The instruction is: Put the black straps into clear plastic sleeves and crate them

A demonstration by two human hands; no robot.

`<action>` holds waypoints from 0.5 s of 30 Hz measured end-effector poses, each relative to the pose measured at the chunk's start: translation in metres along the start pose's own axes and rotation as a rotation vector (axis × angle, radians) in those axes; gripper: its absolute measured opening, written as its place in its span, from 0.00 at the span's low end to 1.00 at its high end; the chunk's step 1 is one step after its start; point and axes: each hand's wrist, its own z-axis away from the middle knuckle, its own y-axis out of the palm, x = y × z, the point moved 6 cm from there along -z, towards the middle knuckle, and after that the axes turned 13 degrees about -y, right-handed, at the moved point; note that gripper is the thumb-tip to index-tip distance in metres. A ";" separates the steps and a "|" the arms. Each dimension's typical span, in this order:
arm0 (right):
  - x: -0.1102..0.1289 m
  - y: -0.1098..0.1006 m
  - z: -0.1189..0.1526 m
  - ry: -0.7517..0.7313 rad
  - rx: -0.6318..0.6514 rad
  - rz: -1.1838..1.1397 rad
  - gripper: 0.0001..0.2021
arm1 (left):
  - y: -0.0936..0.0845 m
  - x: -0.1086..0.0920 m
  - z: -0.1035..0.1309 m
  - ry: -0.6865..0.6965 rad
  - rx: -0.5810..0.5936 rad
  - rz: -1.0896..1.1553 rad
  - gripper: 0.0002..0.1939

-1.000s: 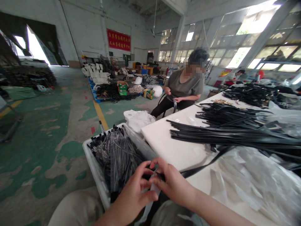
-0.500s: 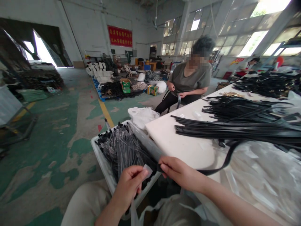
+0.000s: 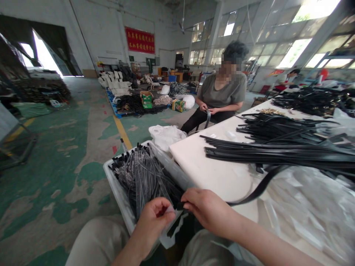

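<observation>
I have my left hand (image 3: 155, 218) drawn narrow, thumb and fingers pinched on a scrap of clear plastic (image 3: 169, 210); my right hand (image 3: 206, 208) is just beside it, fingers closed on the end of a black strap (image 3: 181, 205), which sticks out toward the left hand; a black length shows again beyond the right wrist and curves up toward the pile of straps (image 3: 271, 153) on the white table (image 3: 191, 159), though the forearm hides whether it is all one piece; a pale strip of plastic (image 3: 168, 241) hangs below the left hand, and I cannot tell whether it joins the pinched scrap; past both hands, I see a pale tub (image 3: 177, 171) filled with dark straps (image 3: 144, 177), some with a cloudy sheen; a white bag (image 3: 166, 136) sits between the tub's far end and the table corner; a heap of clear plastic (image 3: 307, 207) spreads on the table to my right, nearer than the pile; across the table corner a seated co-worker (image 3: 224, 88) holds a dark strip (image 3: 208, 117) in both hands.
</observation>
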 end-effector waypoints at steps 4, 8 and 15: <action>0.003 0.002 0.000 -0.001 0.025 0.040 0.11 | 0.003 -0.004 -0.001 -0.031 -0.009 -0.025 0.15; 0.004 0.009 0.001 0.032 0.121 0.100 0.11 | 0.004 -0.007 -0.001 -0.038 -0.032 -0.041 0.12; 0.001 0.010 0.000 0.109 0.185 0.141 0.10 | 0.000 -0.002 -0.004 -0.008 -0.028 -0.076 0.08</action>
